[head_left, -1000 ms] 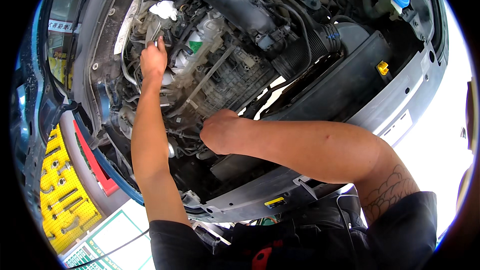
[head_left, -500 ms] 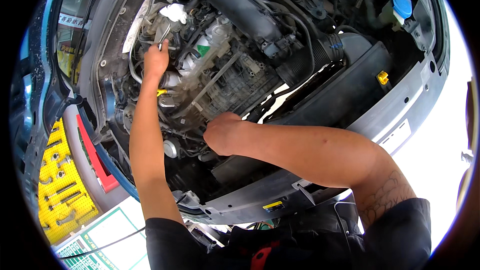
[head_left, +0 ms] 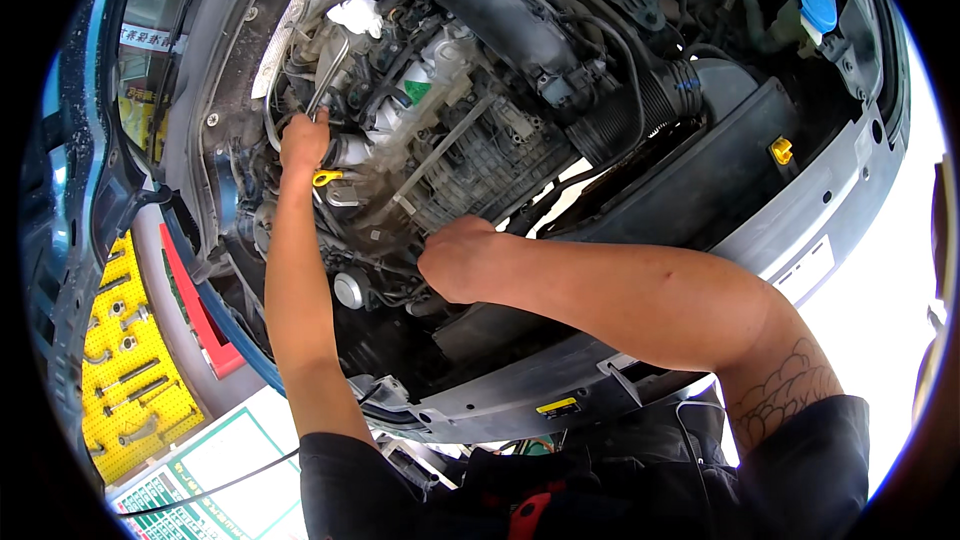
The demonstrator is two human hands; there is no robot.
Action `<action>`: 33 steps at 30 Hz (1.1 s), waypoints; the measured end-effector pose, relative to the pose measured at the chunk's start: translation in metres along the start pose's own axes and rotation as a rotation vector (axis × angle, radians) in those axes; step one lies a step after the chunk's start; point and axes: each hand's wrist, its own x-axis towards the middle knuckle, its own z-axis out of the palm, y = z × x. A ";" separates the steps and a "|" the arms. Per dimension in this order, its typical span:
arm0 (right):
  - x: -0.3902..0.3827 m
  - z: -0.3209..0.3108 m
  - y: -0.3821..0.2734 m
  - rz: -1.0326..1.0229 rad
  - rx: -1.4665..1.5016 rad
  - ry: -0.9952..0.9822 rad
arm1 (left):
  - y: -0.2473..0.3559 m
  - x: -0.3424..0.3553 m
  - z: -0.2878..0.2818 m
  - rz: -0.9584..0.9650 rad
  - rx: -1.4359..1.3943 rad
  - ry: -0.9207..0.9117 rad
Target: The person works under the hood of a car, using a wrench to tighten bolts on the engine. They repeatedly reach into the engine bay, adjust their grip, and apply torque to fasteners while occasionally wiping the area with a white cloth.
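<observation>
My left hand (head_left: 305,143) is closed around the lower end of a slim silver metal tool with rod-like legs (head_left: 330,78). Its far end reaches up among the engine parts, close to a crumpled white cloth or paper (head_left: 356,17). Just below that hand sits a yellow dipstick handle (head_left: 325,178). My right hand (head_left: 458,258) is a curled fist at the near edge of the engine block (head_left: 480,160). Its fingers face away from view, so whatever they hold is hidden.
A thick black air duct (head_left: 480,15) crosses the far side, joining a ribbed hose (head_left: 610,125). At upper right is a blue-capped reservoir (head_left: 817,5). The grey front crossmember (head_left: 520,395) runs near my body. A yellow tool board (head_left: 135,370) stands at lower left.
My left hand has drawn slightly nearer with the silver tool, and more of the tool shows. The right fist stays at the same part of the engine. The whole view has shifted slightly.
</observation>
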 end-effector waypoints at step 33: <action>-0.002 -0.010 0.001 0.021 0.021 -0.054 | -0.007 -0.010 0.018 0.186 0.195 0.184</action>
